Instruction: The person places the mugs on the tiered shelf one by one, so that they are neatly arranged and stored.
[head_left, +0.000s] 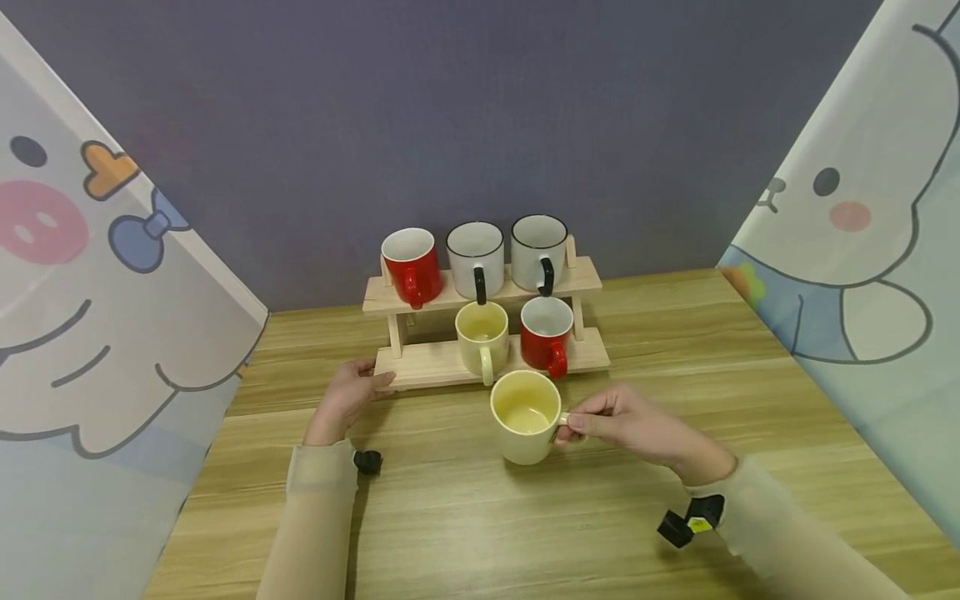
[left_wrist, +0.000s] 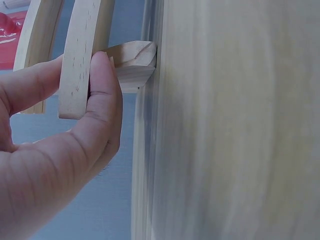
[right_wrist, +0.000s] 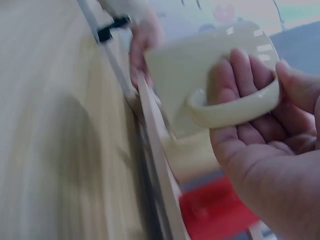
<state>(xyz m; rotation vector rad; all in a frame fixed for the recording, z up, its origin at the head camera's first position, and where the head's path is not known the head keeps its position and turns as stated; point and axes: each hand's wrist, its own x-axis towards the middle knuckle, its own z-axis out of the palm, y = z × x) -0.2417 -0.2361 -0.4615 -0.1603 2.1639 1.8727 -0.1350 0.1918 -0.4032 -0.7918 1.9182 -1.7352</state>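
Note:
A pale yellow mug (head_left: 525, 417) is upright just in front of a two-tier wooden rack (head_left: 427, 364), low over the table. My right hand (head_left: 576, 425) holds it by its handle (right_wrist: 235, 112), with fingers (right_wrist: 240, 70) curled through the loop and the thumb on top. My left hand (head_left: 369, 383) grips the left end of the rack's lower shelf; in the left wrist view my thumb (left_wrist: 102, 95) presses against a wooden upright (left_wrist: 75, 60) there. The right wrist view is blurred.
The top shelf carries a red mug (head_left: 412, 267) and two white mugs (head_left: 476, 258) (head_left: 538, 250). Another yellow mug (head_left: 482, 337) and a red mug (head_left: 546, 337) stand on the lower shelf. The wooden table (head_left: 465, 517) is flanked by cartoon-printed panels (head_left: 97, 275) on both sides.

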